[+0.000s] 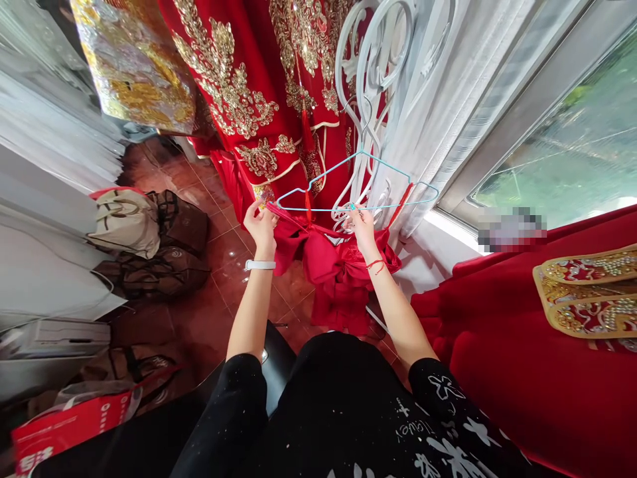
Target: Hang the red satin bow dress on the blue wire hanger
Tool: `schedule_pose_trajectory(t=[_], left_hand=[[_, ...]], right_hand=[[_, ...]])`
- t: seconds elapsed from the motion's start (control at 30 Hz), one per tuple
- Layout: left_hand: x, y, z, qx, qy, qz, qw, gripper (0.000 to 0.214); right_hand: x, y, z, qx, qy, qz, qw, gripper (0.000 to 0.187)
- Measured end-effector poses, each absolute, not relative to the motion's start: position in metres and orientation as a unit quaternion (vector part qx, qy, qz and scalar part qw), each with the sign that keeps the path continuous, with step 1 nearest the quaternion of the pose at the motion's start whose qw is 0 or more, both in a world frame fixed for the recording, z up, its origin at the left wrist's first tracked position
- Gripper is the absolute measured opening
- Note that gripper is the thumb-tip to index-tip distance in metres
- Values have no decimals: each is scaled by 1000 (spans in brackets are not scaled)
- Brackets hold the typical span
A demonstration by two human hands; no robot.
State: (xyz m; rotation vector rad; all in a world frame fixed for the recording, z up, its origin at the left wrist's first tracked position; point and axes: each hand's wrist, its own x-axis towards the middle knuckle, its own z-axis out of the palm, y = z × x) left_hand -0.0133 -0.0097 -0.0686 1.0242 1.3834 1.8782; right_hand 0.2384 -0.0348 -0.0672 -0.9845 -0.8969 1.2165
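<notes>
A light blue wire hanger (326,165) is in front of me, its hook up near a white scrolled metal stand. From its right end a thin red strap (401,203) runs down to a red dress (321,255) with gathered, shiny fabric, which droops below the bottom bar. My left hand (260,226) pinches the dress's other strap beside the hanger's left end. With thumb and fingers closed, my right hand (361,227) grips the middle of the bottom bar; whether it also holds fabric I cannot tell.
Red garments with gold embroidery (239,93) hang close ahead, next to the white metal stand (388,40). Another red garment (488,345) is at the right, below a window (562,139). Bags (127,222) and a red paper bag (74,418) stand on the left.
</notes>
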Motion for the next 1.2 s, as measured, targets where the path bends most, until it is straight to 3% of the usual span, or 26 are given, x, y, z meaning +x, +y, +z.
schedule_pose_trajectory(t=[0.1, 0.33, 0.53, 0.83, 0.93, 1.07, 1.13, 1.2], left_hand=[[-14, -8, -54, 430, 503, 692, 289, 33], [10, -9, -4, 570, 463, 616, 286, 58], [16, -9, -1, 666, 433, 537, 284, 68], [18, -10, -27, 754, 495, 423, 89, 37], [22, -7, -30, 748, 508, 421, 73, 30], [21, -2, -34, 743, 503, 433, 80, 25], [21, 0, -37, 742, 498, 440, 86, 24], [21, 3, -40, 740, 494, 448, 90, 23]], right_hand=[[240, -34, -70, -435, -390, 525, 619, 36], [239, -37, -71, -413, -396, 538, 619, 34], [240, -37, -74, -408, -391, 532, 630, 32], [253, -33, -78, -426, -407, 530, 610, 40], [276, -37, -85, -474, -442, 462, 605, 31], [325, -50, -109, -621, -409, 261, 615, 15], [348, -57, -125, -716, -374, 170, 564, 21], [365, -64, -140, -791, -378, 147, 457, 35]])
